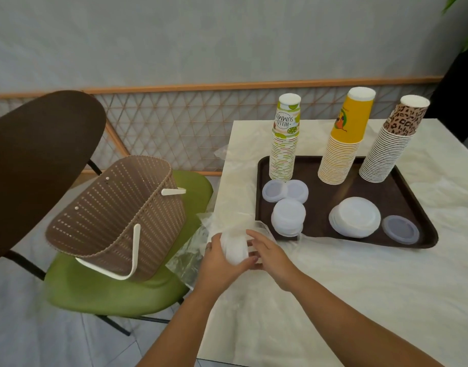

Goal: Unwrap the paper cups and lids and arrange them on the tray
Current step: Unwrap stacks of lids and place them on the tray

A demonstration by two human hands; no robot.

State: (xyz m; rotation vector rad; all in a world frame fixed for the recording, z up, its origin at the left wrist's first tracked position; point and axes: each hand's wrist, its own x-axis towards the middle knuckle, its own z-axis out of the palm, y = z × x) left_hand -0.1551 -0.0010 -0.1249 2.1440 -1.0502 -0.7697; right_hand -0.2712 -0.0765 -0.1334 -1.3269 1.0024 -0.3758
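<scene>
Printed legend "HELLO SUMMER", seen upside down, is carried on the top cup of the lime-patterned cup stack point(285, 139). The final letter is cut off at the cup's edge. No other text can be read.

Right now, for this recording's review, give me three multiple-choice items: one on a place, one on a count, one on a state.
1. Where does the basket rest?
A. on the green chair
B. on the tray
C. on the floor

2. How many cup stacks stand on the tray?
A. two
B. three
C. five

3. What is the state of the lids in the hands?
A. laid out bare
B. partly in plastic wrap
C. on cups

Key: 1 A, it tilts on the seat. 2 B, lime, yellow, leopard. 3 B, left hand and right hand hold the wrapped stack.
</scene>
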